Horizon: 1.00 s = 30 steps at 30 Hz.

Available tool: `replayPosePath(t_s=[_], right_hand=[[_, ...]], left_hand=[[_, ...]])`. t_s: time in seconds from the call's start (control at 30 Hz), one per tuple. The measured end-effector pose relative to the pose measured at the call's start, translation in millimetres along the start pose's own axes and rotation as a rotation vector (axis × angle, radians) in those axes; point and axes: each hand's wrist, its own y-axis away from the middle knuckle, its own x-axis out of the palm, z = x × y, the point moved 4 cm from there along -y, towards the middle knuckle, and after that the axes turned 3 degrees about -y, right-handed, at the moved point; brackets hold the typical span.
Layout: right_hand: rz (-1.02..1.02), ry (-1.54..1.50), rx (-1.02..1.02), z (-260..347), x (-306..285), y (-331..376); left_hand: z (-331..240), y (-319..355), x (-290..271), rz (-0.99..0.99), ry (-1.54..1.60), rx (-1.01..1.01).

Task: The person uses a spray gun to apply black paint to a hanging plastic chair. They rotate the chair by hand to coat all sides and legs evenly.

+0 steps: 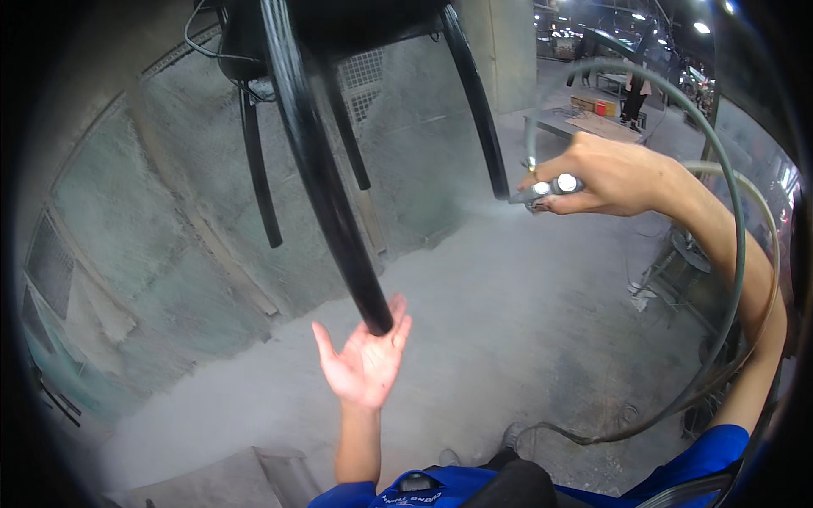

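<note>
A black chair (373, 24) hangs at the top with its glossy legs pointing down. My left hand (364, 368) is open, palm up and fingers stretched, at the lower end of the nearest leg (326, 182). That leg's tip lies over the fingers; whether it touches them I cannot tell. My right hand (616, 176) is closed around a small metal spray gun (550, 186). Its nozzle points left at the foot of the right-hand leg (479, 110), and a pale mist (500, 209) spreads there. The trigger is largely hidden by my fingers.
Two hoses loop around my right arm, a grey-green one (735, 220) and a paler one (772, 254). Dusty booth panels (195, 178) stand behind the chair. A low table (584, 125) with boxes and a standing person (637, 91) are at the far right.
</note>
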Motion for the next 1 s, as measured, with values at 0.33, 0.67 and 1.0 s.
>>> replayPosePath(t_s=[0.33,0.67,1.0], right_hand=[[-1.392,-0.992,0.361,-86,36,-57],[-1.328,-1.238,-0.291,-25,44,-65],[-1.273,-1.076,-0.256,-1,-28,4]], left_hand=[[44,45,21,0.005,-0.053,-0.155],[62,56,23,0.017,-0.143,-0.134],[52,58,5,0.064,-0.135,-0.113]])
